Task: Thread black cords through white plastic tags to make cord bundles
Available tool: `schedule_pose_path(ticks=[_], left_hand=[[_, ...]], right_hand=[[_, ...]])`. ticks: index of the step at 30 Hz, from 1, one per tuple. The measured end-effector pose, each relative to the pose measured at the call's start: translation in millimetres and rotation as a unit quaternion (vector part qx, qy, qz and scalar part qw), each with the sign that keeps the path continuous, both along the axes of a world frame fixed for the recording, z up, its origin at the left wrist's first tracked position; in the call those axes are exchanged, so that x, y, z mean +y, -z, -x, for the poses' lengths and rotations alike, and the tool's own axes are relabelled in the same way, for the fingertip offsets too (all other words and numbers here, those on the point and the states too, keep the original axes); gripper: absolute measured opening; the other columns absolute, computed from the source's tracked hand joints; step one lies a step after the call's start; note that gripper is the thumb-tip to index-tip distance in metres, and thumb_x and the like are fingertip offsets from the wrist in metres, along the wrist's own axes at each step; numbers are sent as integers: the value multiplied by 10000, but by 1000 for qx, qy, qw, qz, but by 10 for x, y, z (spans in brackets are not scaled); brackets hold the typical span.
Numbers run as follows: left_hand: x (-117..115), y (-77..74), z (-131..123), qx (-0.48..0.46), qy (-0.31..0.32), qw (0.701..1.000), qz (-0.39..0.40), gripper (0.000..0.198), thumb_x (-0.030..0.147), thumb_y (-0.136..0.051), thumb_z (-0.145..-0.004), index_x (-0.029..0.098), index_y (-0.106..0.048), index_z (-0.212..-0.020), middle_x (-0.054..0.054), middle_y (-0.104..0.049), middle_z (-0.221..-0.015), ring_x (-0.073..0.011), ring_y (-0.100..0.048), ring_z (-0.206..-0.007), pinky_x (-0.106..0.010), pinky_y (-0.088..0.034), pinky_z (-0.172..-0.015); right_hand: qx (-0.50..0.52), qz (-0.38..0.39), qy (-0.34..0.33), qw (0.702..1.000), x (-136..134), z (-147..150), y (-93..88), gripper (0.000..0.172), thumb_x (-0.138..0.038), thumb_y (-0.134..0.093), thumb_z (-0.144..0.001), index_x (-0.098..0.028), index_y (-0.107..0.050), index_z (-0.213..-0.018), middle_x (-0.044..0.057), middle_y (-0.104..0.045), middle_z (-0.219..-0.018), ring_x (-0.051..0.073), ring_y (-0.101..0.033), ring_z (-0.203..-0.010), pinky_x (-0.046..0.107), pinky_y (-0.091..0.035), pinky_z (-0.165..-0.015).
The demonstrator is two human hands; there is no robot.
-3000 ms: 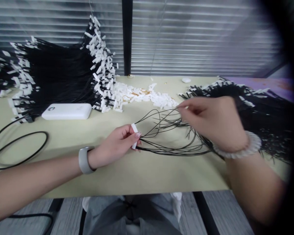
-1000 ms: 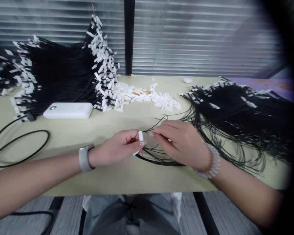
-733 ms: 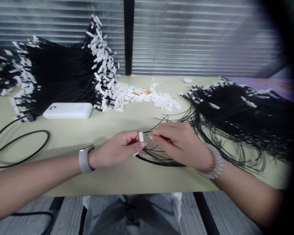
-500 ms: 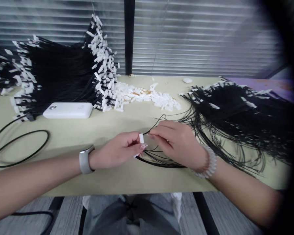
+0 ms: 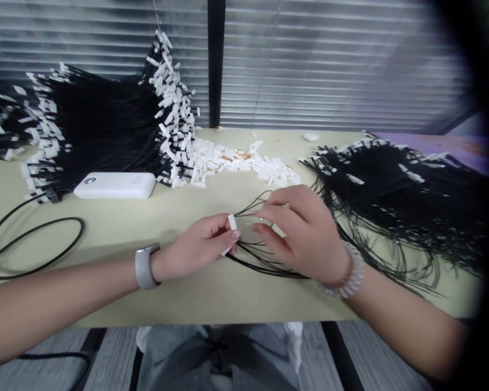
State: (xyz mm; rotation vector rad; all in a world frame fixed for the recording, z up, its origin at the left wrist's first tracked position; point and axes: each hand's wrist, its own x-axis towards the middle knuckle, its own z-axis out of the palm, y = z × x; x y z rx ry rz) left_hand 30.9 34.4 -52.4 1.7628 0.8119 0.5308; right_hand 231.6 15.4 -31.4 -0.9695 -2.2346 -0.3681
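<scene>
My left hand [image 5: 195, 244] is closed, thumb over fingers, around small white plastic end pieces [image 5: 232, 221] on thin black wires. The loop of black wires [image 5: 264, 266] runs from there to the right, beneath my other hand. Just right of the white pieces is my right hand [image 5: 309, 236], its thumb and forefinger parted close to the upper wires. Nothing shows between those fingertips. Parts of the wires are hidden behind this hand.
At the back left stands a big bundle of black wires [image 5: 101, 125] with white ends. Loose white pieces [image 5: 269, 168] are heaped beside it. A white power bank [image 5: 114, 185] and a black cable [image 5: 79, 231] lie at left. More wires [image 5: 399, 190] spread at right.
The thumb and forefinger of my right hand have parted, and the hand has risen slightly away from the white piece. My left hand still grips, shifted a little.
</scene>
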Motion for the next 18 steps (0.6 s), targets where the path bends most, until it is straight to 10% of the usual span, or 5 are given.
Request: schedule_pose_path(ticks=[4,11,18], left_hand=[[29,-8,8,-28,-38,999,14,271,376,-398,-885,142,-504,-799,2,-524,-724,-114,-495,-695,-234,-402,-665],[25,-6,15,-26,-39,999,24,280,394,-402,-881,142,-512,-825,-11,-547,-751,-126,-521,-725,-255,-417,-694],[45,31,11,-33,-36,998,30,277,396,-397,-881,150,-510,-821,-6,-545,-723,-115,-511,-682,-246,-425,-658]], right_hand=[[-84,90,-28,992,-60,-27,-62,312,-316,-494,-830,-169,-487,-555,-8,-461,-546,105,-391,-548,282,-292,-589],[-162,217,-11,963,-43,41,24,282,-268,-410,-863,-163,-527,-629,-4,-538,-628,95,-433,-568,266,-253,-569],[-173,164,-3,971,-30,24,12,289,-273,-384,-885,-156,-516,-655,11,-537,-625,103,-438,-568,264,-257,-561]])
